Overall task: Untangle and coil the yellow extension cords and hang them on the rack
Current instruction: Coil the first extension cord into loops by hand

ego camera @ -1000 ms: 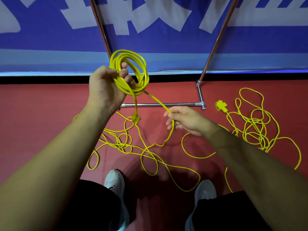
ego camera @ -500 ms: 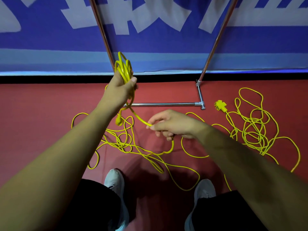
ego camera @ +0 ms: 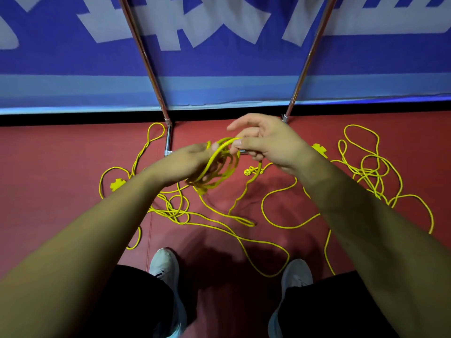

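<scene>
Head view: the left hand (ego camera: 188, 163) grips a small coil (ego camera: 213, 156) of yellow cord, and the right hand (ego camera: 271, 145) pinches a strand at the coil's top. Loose cord (ego camera: 175, 211) trails over the red floor (ego camera: 61, 167) near the rack (ego camera: 144, 52) with its 2 poles. A second cord (ego camera: 373, 172) lies tangled at the right.

Rack (ego camera: 146, 59) shiny metal; cords (ego camera: 275, 193) smooth plastic; floor (ego camera: 61, 167) matt.
</scene>
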A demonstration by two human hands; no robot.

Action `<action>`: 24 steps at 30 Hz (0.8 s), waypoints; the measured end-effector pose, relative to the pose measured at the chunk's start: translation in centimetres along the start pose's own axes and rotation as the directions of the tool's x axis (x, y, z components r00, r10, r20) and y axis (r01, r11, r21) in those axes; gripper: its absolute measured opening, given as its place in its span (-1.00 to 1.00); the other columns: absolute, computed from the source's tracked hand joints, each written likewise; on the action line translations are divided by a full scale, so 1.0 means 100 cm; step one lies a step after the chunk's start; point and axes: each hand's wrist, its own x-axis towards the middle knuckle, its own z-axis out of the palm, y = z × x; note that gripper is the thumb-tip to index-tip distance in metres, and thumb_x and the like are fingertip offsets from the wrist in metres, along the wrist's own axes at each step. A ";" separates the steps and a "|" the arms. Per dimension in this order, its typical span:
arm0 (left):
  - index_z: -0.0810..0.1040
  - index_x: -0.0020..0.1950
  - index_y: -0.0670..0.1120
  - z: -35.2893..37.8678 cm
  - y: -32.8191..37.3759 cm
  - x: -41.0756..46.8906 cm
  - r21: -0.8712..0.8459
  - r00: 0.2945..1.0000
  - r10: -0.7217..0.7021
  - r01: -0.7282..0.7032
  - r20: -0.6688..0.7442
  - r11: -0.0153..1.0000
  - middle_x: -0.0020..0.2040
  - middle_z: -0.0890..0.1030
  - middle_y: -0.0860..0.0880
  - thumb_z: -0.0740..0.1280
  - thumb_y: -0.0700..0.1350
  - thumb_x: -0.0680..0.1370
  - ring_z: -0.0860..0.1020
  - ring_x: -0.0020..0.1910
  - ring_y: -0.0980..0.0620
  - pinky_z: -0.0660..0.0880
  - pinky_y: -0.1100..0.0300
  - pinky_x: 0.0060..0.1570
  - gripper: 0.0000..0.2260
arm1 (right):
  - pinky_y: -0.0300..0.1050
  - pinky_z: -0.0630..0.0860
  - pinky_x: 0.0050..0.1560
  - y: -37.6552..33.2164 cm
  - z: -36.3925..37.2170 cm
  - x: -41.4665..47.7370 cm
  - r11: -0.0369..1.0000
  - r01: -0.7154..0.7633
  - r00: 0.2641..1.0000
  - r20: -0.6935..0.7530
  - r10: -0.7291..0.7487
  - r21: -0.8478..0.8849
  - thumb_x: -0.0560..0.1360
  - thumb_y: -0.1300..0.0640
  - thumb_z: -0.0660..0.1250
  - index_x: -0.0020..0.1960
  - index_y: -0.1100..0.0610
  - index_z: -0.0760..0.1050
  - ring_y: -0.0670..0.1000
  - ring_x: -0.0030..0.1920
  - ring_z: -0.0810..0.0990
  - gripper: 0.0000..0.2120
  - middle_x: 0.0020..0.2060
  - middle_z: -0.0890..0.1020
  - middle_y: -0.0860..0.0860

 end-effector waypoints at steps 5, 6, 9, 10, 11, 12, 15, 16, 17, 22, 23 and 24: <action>0.49 -0.02 -0.24 -0.006 0.005 -0.002 0.192 0.992 0.081 -0.099 0.100 0.976 -0.34 0.47 -0.02 0.40 0.23 0.46 0.38 -0.40 0.07 0.34 0.24 -0.40 -0.49 | -0.27 0.40 -0.42 0.000 -0.006 0.001 0.994 0.039 0.981 -0.187 -0.056 -0.097 0.42 0.30 0.49 -0.05 0.16 0.52 -0.05 -0.44 0.48 -0.82 -0.37 0.66 0.08; 0.50 -0.05 -0.21 -0.008 0.003 -0.002 0.280 0.993 0.074 -0.096 0.090 0.955 -0.35 0.47 0.00 0.46 0.16 0.47 0.38 -0.39 0.07 0.34 0.20 -0.36 -0.57 | -0.27 0.40 -0.40 0.001 -0.008 0.001 0.988 0.038 0.977 -0.201 -0.069 -0.152 0.39 0.27 0.53 -0.10 0.15 0.53 -0.09 -0.46 0.47 -0.81 -0.43 0.61 0.02; 0.46 -0.18 -0.21 -0.012 0.003 -0.002 0.310 0.998 0.054 -0.054 0.007 0.949 -0.40 0.43 0.00 0.47 0.06 0.51 0.34 -0.41 0.04 0.29 0.15 -0.35 -0.64 | -0.27 0.35 -0.39 0.007 -0.012 0.002 0.959 0.023 0.988 -0.140 -0.065 -0.283 0.38 0.19 0.55 -0.21 0.14 0.54 -0.14 -0.46 0.41 -0.82 -0.47 0.52 -0.04; 0.46 -0.19 -0.22 -0.014 0.004 -0.003 0.238 0.998 0.062 -0.060 -0.001 0.969 -0.40 0.40 -0.02 0.46 0.07 0.49 0.32 -0.41 0.02 0.26 0.16 -0.37 -0.63 | -0.23 0.36 -0.36 0.010 -0.013 0.002 0.958 0.021 0.994 -0.093 -0.050 -0.287 0.41 0.20 0.52 -0.20 0.15 0.56 -0.12 -0.42 0.42 -0.86 -0.44 0.52 -0.01; 0.48 -0.20 -0.22 -0.015 0.005 -0.004 0.155 0.998 0.067 -0.065 -0.006 0.986 -0.40 0.38 -0.03 0.43 0.07 0.48 0.30 -0.42 0.01 0.24 0.18 -0.40 -0.65 | -0.17 0.38 -0.29 0.012 -0.014 0.002 0.958 0.024 0.999 -0.037 -0.036 -0.285 0.45 0.23 0.49 -0.16 0.15 0.57 -0.08 -0.36 0.45 -0.90 -0.39 0.54 0.05; 0.51 -0.20 -0.20 -0.017 0.006 -0.006 0.081 0.997 0.073 -0.072 -0.013 0.994 -0.41 0.37 -0.04 0.42 0.06 0.48 0.29 -0.45 0.01 0.23 0.21 -0.44 -0.68 | -0.11 0.39 -0.22 0.015 -0.015 0.003 0.956 0.029 1.000 0.016 -0.026 -0.291 0.47 0.27 0.45 -0.11 0.13 0.57 -0.04 -0.30 0.47 -0.91 -0.32 0.54 0.09; 0.50 -0.19 -0.20 -0.020 0.008 -0.009 -0.077 0.996 0.085 -0.086 -0.006 0.993 -0.48 0.31 -0.03 0.42 -0.03 0.52 0.21 -0.54 0.05 0.18 0.30 -0.51 -0.74 | -0.04 0.39 -0.15 0.022 -0.022 0.007 0.942 0.027 0.997 0.076 -0.002 -0.334 0.50 0.31 0.40 -0.04 0.10 0.56 -0.02 -0.23 0.47 -0.86 -0.25 0.54 0.10; 0.48 -0.19 -0.21 -0.020 0.007 -0.008 -0.137 0.995 0.095 -0.093 0.003 0.986 -0.48 0.27 -0.03 0.39 -0.06 0.53 0.17 -0.55 0.06 0.17 0.31 -0.51 -0.75 | -0.03 0.39 -0.15 0.023 -0.024 0.008 0.936 0.026 0.998 0.070 -0.001 -0.352 0.51 0.30 0.39 -0.04 0.10 0.55 -0.01 -0.24 0.46 -0.88 -0.26 0.54 0.09; 0.46 -0.18 -0.22 -0.020 0.007 -0.008 -0.196 0.995 0.102 -0.098 0.007 0.976 -0.49 0.23 -0.02 0.38 -0.08 0.55 0.15 -0.55 0.08 0.16 0.32 -0.50 -0.76 | -0.01 0.40 -0.16 0.024 -0.025 0.008 0.929 0.030 0.998 0.060 -0.008 -0.368 0.52 0.27 0.38 -0.05 0.11 0.55 0.00 -0.24 0.47 -0.92 -0.27 0.55 0.08; 0.43 -0.17 -0.23 -0.027 0.008 -0.008 -0.441 0.994 0.101 -0.113 -0.050 0.890 -0.51 0.21 0.06 0.27 -0.08 0.54 0.15 -0.59 0.12 0.13 0.27 -0.47 -0.77 | -0.12 0.46 -0.07 0.035 -0.032 0.006 0.902 0.062 0.998 0.037 -0.051 -0.428 0.60 0.11 0.30 -0.08 0.12 0.55 -0.12 -0.22 0.53 -0.87 -0.24 0.64 0.00; 0.43 -0.17 -0.22 -0.029 0.008 -0.008 -0.490 0.991 0.111 -0.130 -0.068 0.862 -0.51 0.22 0.07 0.26 -0.08 0.54 0.16 -0.60 0.14 0.12 0.26 -0.47 -0.79 | -0.08 0.46 -0.06 0.038 -0.034 0.006 0.905 0.052 0.999 0.023 -0.047 -0.421 0.61 0.09 0.29 -0.09 0.14 0.55 -0.11 -0.20 0.54 -0.85 -0.23 0.65 0.02; 0.44 -0.16 -0.22 -0.031 0.008 -0.008 -0.529 0.989 0.125 -0.150 -0.083 0.836 -0.51 0.23 0.07 0.25 -0.08 0.55 0.18 -0.61 0.16 0.13 0.25 -0.47 -0.79 | -0.04 0.46 -0.06 0.041 -0.037 0.006 0.916 0.032 0.999 0.001 -0.035 -0.399 0.61 0.08 0.29 -0.10 0.15 0.55 -0.08 -0.20 0.54 -0.82 -0.22 0.66 0.07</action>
